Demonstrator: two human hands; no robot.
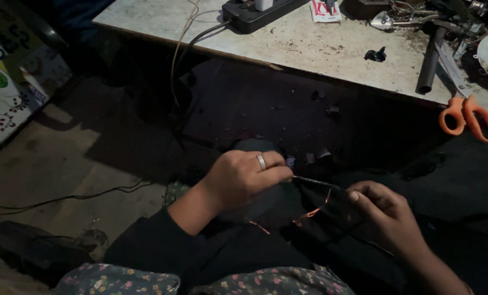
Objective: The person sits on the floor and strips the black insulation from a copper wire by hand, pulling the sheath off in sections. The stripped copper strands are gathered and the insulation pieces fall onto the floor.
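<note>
My left hand point(243, 176), with a ring on one finger, is closed around a small dark object and pinches the end of a thin black cable point(315, 182). My right hand point(386, 213) grips the same cable a little further right. Bare copper strands point(312, 212) hang from the cable between the two hands. Both hands are low over my dark lap, below the edge of a worn white table point(309, 46).
On the table lie a black power strip point(255, 13), orange-handled scissors point(469, 117) at the edge, a dark tube point(429, 63), metal tools point(413, 19) and a small black scrap point(375, 54). Cables trail on the floor left, near a colourful patterned sheet point(4, 93).
</note>
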